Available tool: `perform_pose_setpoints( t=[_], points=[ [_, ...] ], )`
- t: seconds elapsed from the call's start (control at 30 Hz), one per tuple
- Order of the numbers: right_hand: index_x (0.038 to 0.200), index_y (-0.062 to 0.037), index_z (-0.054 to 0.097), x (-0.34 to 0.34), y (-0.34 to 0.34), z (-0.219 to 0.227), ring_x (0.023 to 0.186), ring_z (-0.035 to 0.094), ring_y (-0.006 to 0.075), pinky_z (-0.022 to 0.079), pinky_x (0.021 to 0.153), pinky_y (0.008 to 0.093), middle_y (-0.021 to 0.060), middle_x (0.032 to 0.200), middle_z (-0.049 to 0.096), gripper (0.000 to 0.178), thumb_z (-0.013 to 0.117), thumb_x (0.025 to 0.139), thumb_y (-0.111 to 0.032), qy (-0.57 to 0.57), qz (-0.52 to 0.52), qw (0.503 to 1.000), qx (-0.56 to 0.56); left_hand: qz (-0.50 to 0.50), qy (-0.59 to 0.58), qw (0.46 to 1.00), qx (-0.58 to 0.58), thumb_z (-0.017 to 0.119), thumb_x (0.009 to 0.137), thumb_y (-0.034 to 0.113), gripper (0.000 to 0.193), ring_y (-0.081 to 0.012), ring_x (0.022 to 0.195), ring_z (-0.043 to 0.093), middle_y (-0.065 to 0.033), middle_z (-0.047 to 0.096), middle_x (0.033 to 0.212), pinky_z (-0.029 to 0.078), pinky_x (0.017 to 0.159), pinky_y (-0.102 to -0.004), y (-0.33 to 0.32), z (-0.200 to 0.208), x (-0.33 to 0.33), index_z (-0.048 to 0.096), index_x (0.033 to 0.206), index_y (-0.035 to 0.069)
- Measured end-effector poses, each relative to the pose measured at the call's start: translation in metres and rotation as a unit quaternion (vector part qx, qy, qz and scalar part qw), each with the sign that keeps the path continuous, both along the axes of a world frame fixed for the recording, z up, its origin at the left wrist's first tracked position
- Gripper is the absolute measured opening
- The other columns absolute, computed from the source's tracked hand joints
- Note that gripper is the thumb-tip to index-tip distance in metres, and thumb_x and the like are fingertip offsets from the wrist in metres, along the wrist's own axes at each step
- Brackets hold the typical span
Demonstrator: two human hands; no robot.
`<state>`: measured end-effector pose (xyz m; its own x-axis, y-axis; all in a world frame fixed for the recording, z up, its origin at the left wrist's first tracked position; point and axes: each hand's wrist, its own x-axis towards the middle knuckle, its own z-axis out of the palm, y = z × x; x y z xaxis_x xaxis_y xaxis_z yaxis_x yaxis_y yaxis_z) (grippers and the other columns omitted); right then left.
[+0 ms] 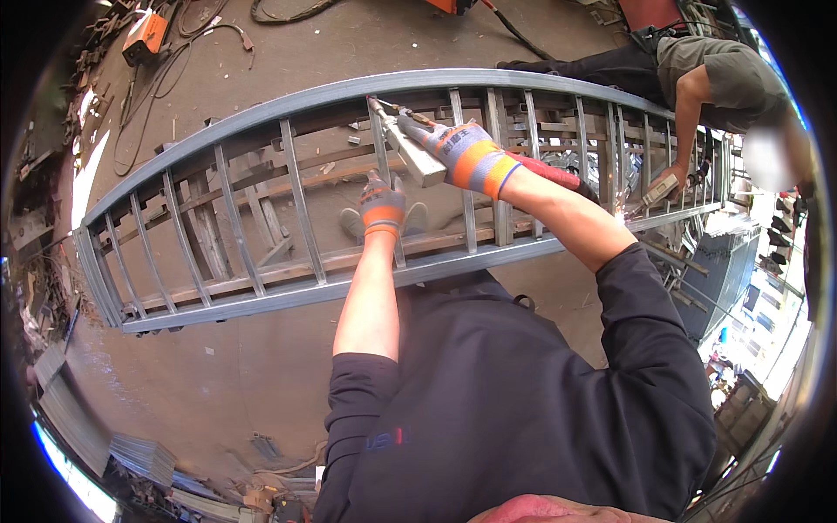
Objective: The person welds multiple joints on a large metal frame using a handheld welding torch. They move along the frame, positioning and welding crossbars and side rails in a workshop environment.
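Note:
A long grey metal frame with several crossbars lies in front of me. My left hand, in a grey and orange glove, is closed round one crossbar near the middle. In a matching glove, my right hand grips a welding gun with a silver, box-shaped body. The gun's narrow tip meets the far rail, close to the top end of that same crossbar. A red hose runs from under my right hand along the forearm. My right fingers are partly hidden behind the glove's back.
At right, another person bends over the frame, holding a similar tool; bright sparks show near its tip. An orange machine with cables stands at the far left. Grey stacked panels stand at right. Metal bars and scraps lie beneath the frame.

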<state>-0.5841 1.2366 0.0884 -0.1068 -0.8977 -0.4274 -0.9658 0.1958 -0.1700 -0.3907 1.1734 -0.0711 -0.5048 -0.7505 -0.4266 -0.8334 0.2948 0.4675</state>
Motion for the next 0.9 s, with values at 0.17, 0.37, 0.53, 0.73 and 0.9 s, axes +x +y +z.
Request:
perform_pose_setpoints(
  t=[0.17, 0.37, 0.53, 0.73, 0.9],
  points=[
    [0.176, -0.0185, 0.013, 0.000, -0.001, 0.004, 0.085, 0.078, 0.0376, 0.059, 0.065, 0.0472, 0.0252, 0.121, 0.070, 0.107, 0.074, 0.088, -0.017, 0.010, 0.010, 1.000, 0.006, 0.004, 0.002, 1.000, 0.020, 0.062, 0.102, 0.046, 0.070, -0.0443, 0.115, 0.073, -0.0314, 0.074, 0.123, 0.058, 0.099, -0.0523, -0.002, -0.004, 0.000, 0.056, 0.147, -0.008],
    [0.176, -0.0197, 0.014, 0.000, 0.000, 0.008, 0.083, 0.078, 0.0356, 0.058, 0.064, 0.0473, 0.0224, 0.112, 0.072, 0.107, 0.072, 0.087, -0.014, 0.003, -0.001, 1.000, -0.027, 0.015, -0.008, 0.998, 0.057, 0.065, 0.100, 0.044, 0.074, -0.0476, 0.119, 0.070, -0.0353, 0.071, 0.126, 0.056, 0.104, -0.0526, -0.003, 0.002, 0.001, 0.054, 0.148, -0.011],
    [0.176, -0.0214, 0.017, -0.001, -0.001, 0.010, 0.084, 0.078, 0.0351, 0.059, 0.064, 0.0460, 0.0204, 0.106, 0.072, 0.105, 0.075, 0.088, -0.021, -0.003, 0.000, 1.000, -0.024, 0.014, -0.005, 0.998, 0.066, 0.068, 0.098, 0.043, 0.079, -0.0495, 0.119, 0.070, -0.0376, 0.071, 0.125, 0.056, 0.105, -0.0522, -0.005, 0.008, 0.000, 0.051, 0.149, -0.015],
    [0.176, -0.0199, 0.018, -0.001, 0.002, 0.005, 0.082, 0.078, 0.0350, 0.059, 0.063, 0.0459, 0.0213, 0.112, 0.074, 0.105, 0.076, 0.088, -0.022, -0.004, -0.007, 0.999, -0.032, 0.011, -0.014, 0.996, 0.085, 0.068, 0.098, 0.042, 0.080, -0.0497, 0.119, 0.070, -0.0375, 0.071, 0.124, 0.056, 0.105, -0.0524, -0.006, 0.013, -0.001, 0.049, 0.151, -0.015],
    [0.176, -0.0189, 0.017, 0.000, 0.003, 0.002, 0.082, 0.078, 0.0354, 0.059, 0.063, 0.0462, 0.0221, 0.116, 0.073, 0.107, 0.076, 0.087, -0.022, 0.013, 0.000, 0.999, -0.045, 0.022, 0.005, 0.996, 0.081, 0.068, 0.098, 0.042, 0.078, -0.0501, 0.118, 0.070, -0.0382, 0.070, 0.125, 0.055, 0.105, -0.0526, -0.005, 0.010, -0.001, 0.051, 0.149, -0.015]
  ],
)
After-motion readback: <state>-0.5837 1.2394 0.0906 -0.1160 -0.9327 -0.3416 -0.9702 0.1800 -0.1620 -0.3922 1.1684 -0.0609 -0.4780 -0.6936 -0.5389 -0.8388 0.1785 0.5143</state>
